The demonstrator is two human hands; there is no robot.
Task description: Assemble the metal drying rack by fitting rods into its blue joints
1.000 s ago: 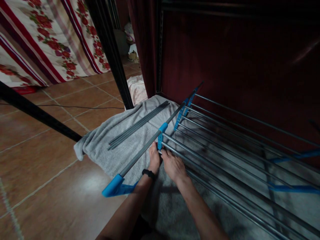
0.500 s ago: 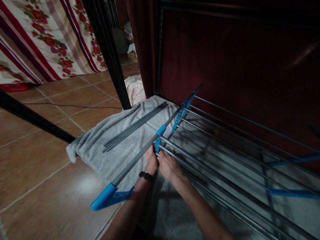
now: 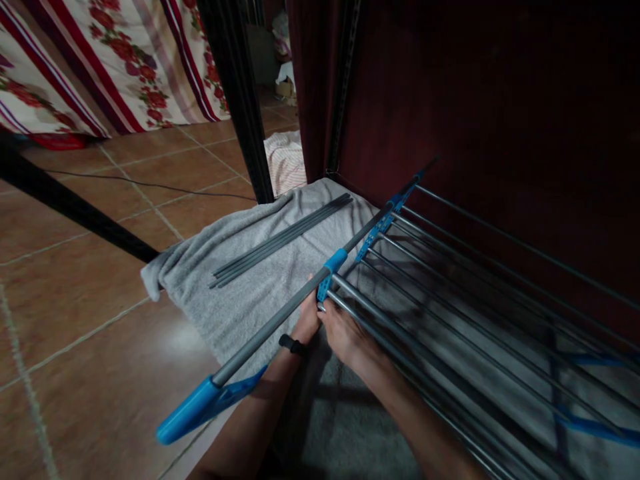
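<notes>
Rack (image 3: pixel 367 232) spreads mostly right of a blue bracket (image 3: pixel 325 287), grey blanket (image 3: pixel 235 320) beneath, likely as padding. We see the right hand (image 3: pixel 343 333) just below that bracket, fingers pinched on a rod end (image 3: pixel 321 307), seemingly to steady it. Left hand (image 3: pixel 306 319) is at the bracket's left, probably bracing; fingers partly hidden, we can't tell its grip. Loose rods (image 3: pixel 283 238) lie bunched left of and beyond the bracket, presumably parked within reach. Dark red panel (image 3: pixel 450 100): well past the bracket.
</notes>
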